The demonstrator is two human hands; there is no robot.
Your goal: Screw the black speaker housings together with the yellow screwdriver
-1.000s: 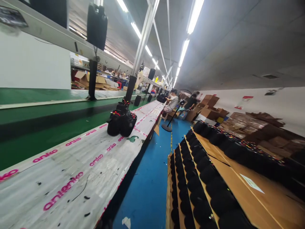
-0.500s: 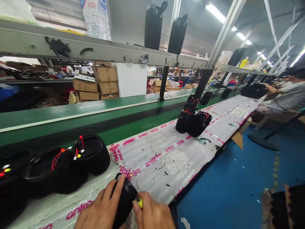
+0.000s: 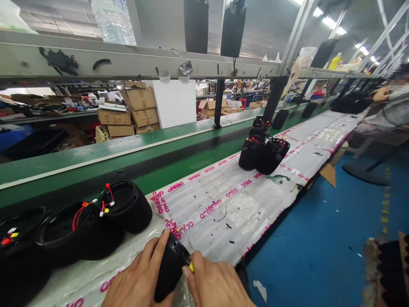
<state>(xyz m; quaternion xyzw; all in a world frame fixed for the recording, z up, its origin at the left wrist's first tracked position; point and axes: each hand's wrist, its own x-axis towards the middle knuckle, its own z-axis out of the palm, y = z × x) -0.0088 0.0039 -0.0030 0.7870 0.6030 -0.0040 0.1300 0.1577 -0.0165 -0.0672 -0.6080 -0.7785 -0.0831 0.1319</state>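
Observation:
My left hand [image 3: 136,275] is wrapped round a black speaker housing [image 3: 170,270], which is tilted at the near edge of the bench. A harder, glossy black rim shows at its far end, with small holes in it. My right hand [image 3: 219,281] pinches a small yellow-handled tool [image 3: 191,267] against that rim; most of the tool is hidden by the fingers. To the left stand several similar black housings [image 3: 128,209], with red wires and white and yellow connectors at their open tops.
Pink-lettered wrapping sheet [image 3: 243,209] covers the bench, scattered with black scraps. More black housings [image 3: 266,155] stand further along it. Behind runs a green conveyor [image 3: 191,149], under a metal shelf [image 3: 143,64] with a bottle. Another person [image 3: 396,98] works at the far right.
The view has shifted slightly. The housing in my left hand has turned a little, so more of its holed rim shows. My right hand keeps the yellow-handled tool at the rim.

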